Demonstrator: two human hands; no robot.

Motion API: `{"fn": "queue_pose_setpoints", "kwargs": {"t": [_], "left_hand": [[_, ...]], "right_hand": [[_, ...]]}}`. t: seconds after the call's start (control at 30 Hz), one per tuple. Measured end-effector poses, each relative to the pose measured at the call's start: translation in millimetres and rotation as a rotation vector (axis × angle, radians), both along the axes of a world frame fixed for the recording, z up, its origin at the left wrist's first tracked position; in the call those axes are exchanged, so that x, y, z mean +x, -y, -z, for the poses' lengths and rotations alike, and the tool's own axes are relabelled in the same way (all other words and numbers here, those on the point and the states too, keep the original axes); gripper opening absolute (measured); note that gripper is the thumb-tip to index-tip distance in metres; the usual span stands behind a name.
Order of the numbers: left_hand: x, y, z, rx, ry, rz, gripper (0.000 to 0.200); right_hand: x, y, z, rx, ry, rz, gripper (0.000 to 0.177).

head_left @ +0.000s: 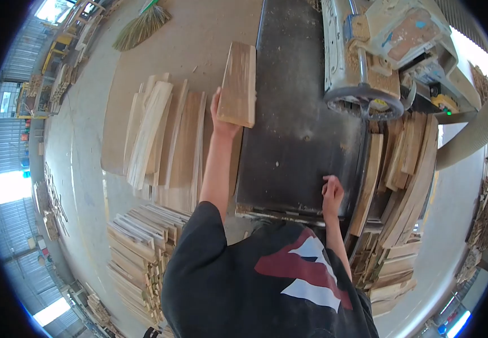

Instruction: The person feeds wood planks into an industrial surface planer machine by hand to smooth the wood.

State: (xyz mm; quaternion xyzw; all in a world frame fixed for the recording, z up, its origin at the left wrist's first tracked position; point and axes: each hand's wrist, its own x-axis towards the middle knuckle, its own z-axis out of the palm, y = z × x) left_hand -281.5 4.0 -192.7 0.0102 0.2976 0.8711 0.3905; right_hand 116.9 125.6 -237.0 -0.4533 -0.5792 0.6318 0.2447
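While the left hand (221, 117) grasps the near end of a short wooden board (239, 84), the board extends away from the hand and overlaps the left edge of the dark machine table (300, 129). Right hand (332, 194): fingers loosely curled, holding nothing, resting near the table's near right corner. Left of the left hand, stacked planks (162, 141); right of the right hand, leaning offcuts (410, 163); beyond both hands, the woodworking machine (362, 56).

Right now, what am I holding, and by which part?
Your left hand grips a wooden board by its near end; the right hand holds nothing.
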Motion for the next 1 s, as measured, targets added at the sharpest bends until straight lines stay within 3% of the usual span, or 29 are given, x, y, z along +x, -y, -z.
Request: {"fn": "queue_pose_setpoints", "kwargs": {"t": [0.03,0.13,0.2,0.23,0.27,0.3,0.33,0.4,0.43,0.53,0.57,0.6,0.63,0.67,0.7,0.77,0.8,0.83,0.87,0.9,1.0], "left_hand": [[26.5,2.4,-4.7,0.134,0.020,0.058,0.064],[77.9,22.9,25.0,0.169,0.123,0.039,0.065],[107.1,41.2,35.5,0.115,0.088,0.025,0.064],[120.0,46.7,33.0,0.068,0.135,-0.009,0.064],[133.8,52.7,29.9,0.019,0.182,-0.039,0.065],[151.3,53.5,-0.1,-0.068,0.028,0.033,0.062],[161.8,56.1,-3.8,-0.063,0.026,0.052,0.062],[181.3,54.5,-6.0,-0.611,-0.157,0.001,0.061],[192.8,52.7,-3.9,-0.594,-0.155,0.023,0.061],[229.1,50.1,17.7,-1.051,-0.802,0.142,0.071],[241.3,49.2,24.9,-1.060,-1.054,0.017,0.072],[249.6,46.9,28.1,-1.015,-1.056,0.023,0.072],[255.7,45.5,31.2,-0.944,-0.871,0.035,0.071],[258.6,39.8,30.6,-0.877,-0.686,0.057,0.070],[259.2,33.0,31.5,-0.849,-0.685,0.067,0.070],[266.0,20.2,22.1,-1.045,-0.768,0.428,0.065],[273.2,11.2,20.2,-1.031,-0.758,0.429,0.065],[279.1,0.9,18.4,-1.048,-0.904,0.484,0.064],[284.2,-9.0,17.7,-1.060,-1.055,0.538,0.062],[290.0,-17.6,21.4,-1.043,-1.055,0.537,0.062],[306.3,-46.5,43.8,-1.022,-1.165,0.472,0.057]], "right_hand": [[-1.3,-2.9,1.6,-0.003,0.010,0.003,0.028],[-2.4,-10.0,-0.4,-0.149,0.103,0.025,0.030],[-14.6,-10.1,-21.6,0.051,-0.005,-0.194,0.035],[-18.7,-7.8,-37.3,0.061,-0.005,-0.182,0.035],[-22.9,-3.2,-57.0,0.024,0.002,-0.338,0.039],[-26.3,2.8,-75.1,-0.016,0.009,-0.493,0.044],[-28.6,7.4,-91.6,-0.011,0.008,-0.473,0.044],[-28.9,14.6,-115.9,0.100,0.200,-0.844,0.053],[-29.5,21.2,-119.1,0.108,0.215,-0.822,0.053],[-18.4,38.4,-103.0,0.158,0.397,-0.838,0.057],[-5.0,44.4,-71.2,0.116,0.400,-0.768,0.052],[8.4,40.7,-53.4,0.086,0.399,-0.696,0.050],[21.9,32.7,-53.6,0.113,0.418,-0.668,0.050],[35.5,28.1,-55.6,-0.174,0.462,-0.675,0.050],[47.8,25.1,-56.7,-0.468,0.493,-0.672,0.050],[63.6,17.9,-78.4,-0.554,0.575,-0.665,0.054],[71.8,17.4,-86.9,-0.658,0.644,-0.674,0.058],[83.8,22.0,-78.2,-0.653,0.657,-0.666,0.058],[95.7,28.5,-61.4,-0.740,0.569,-0.511,0.062],[104.8,31.4,-49.2,-0.817,0.476,-0.352,0.067],[117.2,30.5,-41.1,-0.948,0.460,-0.191,0.069]]}}
